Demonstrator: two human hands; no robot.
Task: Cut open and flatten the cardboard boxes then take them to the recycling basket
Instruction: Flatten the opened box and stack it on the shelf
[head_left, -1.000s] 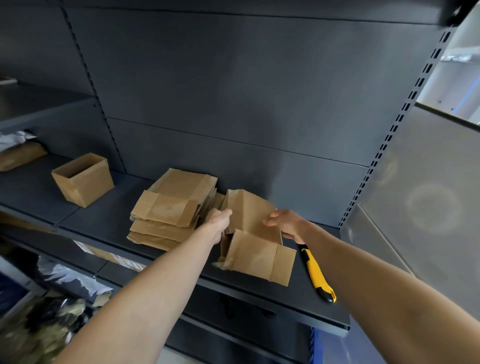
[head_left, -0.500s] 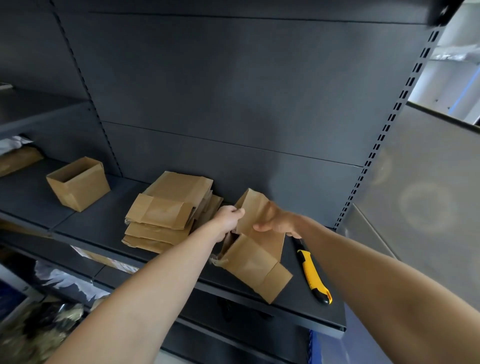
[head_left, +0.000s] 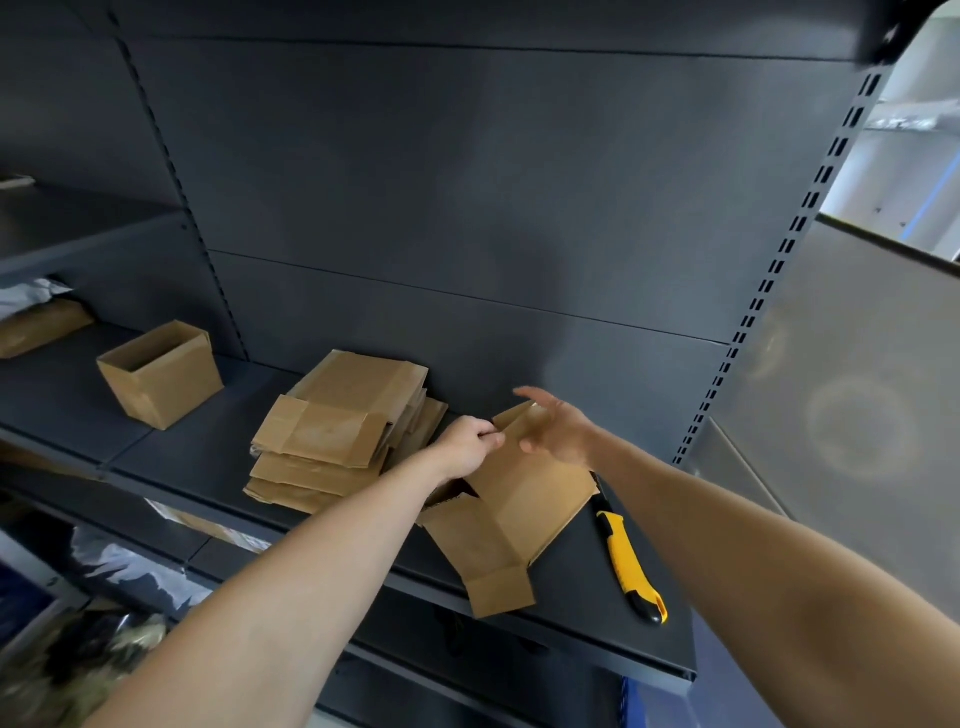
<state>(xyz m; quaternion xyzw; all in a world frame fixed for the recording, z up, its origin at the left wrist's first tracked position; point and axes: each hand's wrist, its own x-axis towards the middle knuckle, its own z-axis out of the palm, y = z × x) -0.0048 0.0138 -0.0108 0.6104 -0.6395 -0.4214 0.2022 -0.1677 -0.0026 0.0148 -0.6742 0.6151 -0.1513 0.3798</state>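
Having let go of the flattened brown cardboard box (head_left: 524, 491), my right hand (head_left: 558, 431) is now spread-fingered at its top flap; my left hand (head_left: 465, 447) still pinches its upper edge.

no readable text, labels, brands or numbers on any surface

we see a flattened brown cardboard box (head_left: 511, 512) tilted on the shelf edge, beside stacked flattened boxes (head_left: 340, 434).
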